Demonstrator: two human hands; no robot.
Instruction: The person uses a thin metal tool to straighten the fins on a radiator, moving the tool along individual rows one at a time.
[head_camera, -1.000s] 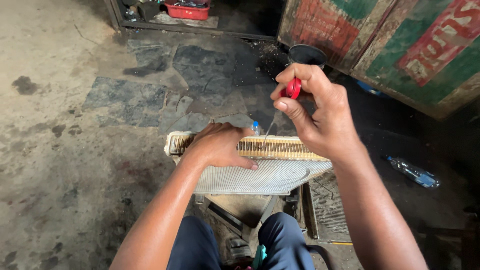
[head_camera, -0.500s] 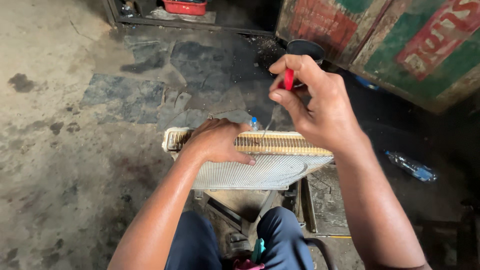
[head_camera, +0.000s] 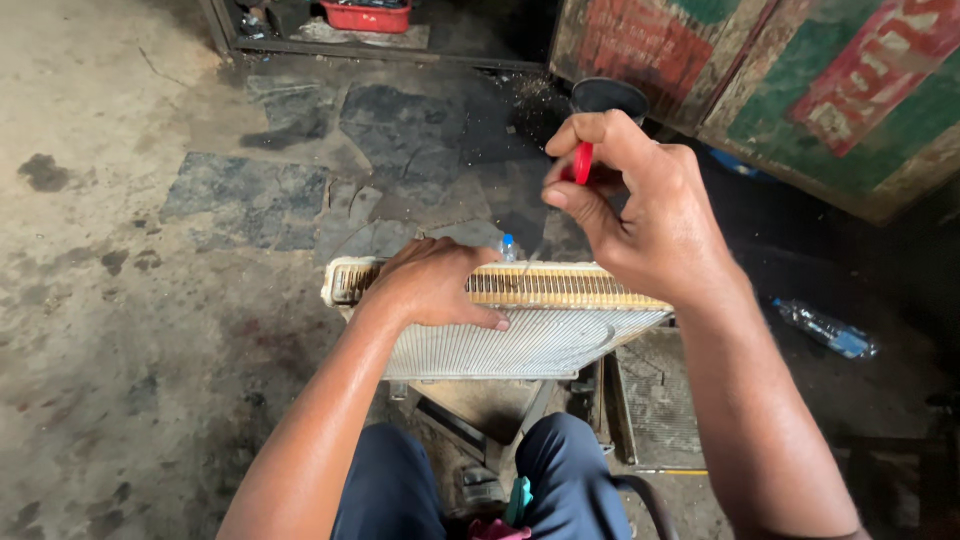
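A finned metal radiator core (head_camera: 540, 340) stands on edge in front of my knees, its yellowish slotted top edge facing up. My left hand (head_camera: 432, 283) lies flat over the left part of that top edge, pressing it down. My right hand (head_camera: 640, 205) is raised above the right part and pinches a thin tool with a red handle (head_camera: 582, 162). The tool's slim metal shaft (head_camera: 530, 258) points down toward the slots.
A stained concrete floor with dark patches (head_camera: 240, 200) spreads to the left. A dark round can (head_camera: 608, 97) and a painted wooden panel (head_camera: 800, 90) stand behind. A red tray (head_camera: 365, 15) sits far back, a plastic bottle (head_camera: 826, 329) lies right, and metal frame parts (head_camera: 655, 400) rest below.
My right hand with the red-handled tool has lifted slightly and shifted a little left over the radiator. My left hand stays on the top edge.
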